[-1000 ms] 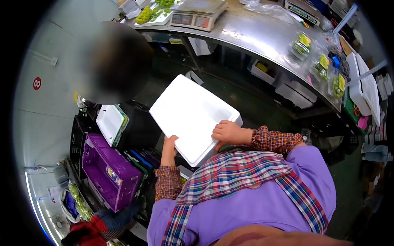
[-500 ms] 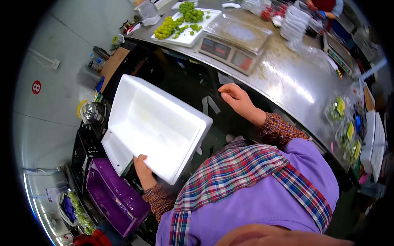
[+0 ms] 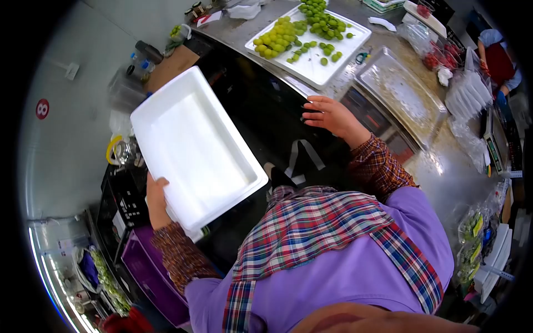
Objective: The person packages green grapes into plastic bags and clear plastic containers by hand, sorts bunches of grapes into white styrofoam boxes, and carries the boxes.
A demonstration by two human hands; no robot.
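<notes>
A white foam box (image 3: 191, 150), its inside bare, is tilted toward me on the left. My left hand (image 3: 157, 200) grips its near left edge, with the thumb over the rim and the other fingers hidden behind. My right hand (image 3: 333, 119) is held in the air near the steel table's edge, its fingers stretched and apart, touching nothing that I can see. Beyond it a white tray (image 3: 333, 67) holds bunches of green grapes (image 3: 322, 21) and yellowish grapes (image 3: 276, 37), with several loose ones. Just right of that hand is a weighing scale (image 3: 403, 102) with a metal pan.
A purple crate (image 3: 155, 275) stands low at the left, below the box. Clear plastic bags (image 3: 416, 36), stacked clear containers (image 3: 469, 91) and packed greens (image 3: 471, 238) lie along the steel table (image 3: 436, 191). Another person (image 3: 499, 58) is at the far right.
My left hand has moved the foam box leftward and turned it more upright. My right hand has come nearer the grape tray, its fingers spreading. The view has shifted over the table.
</notes>
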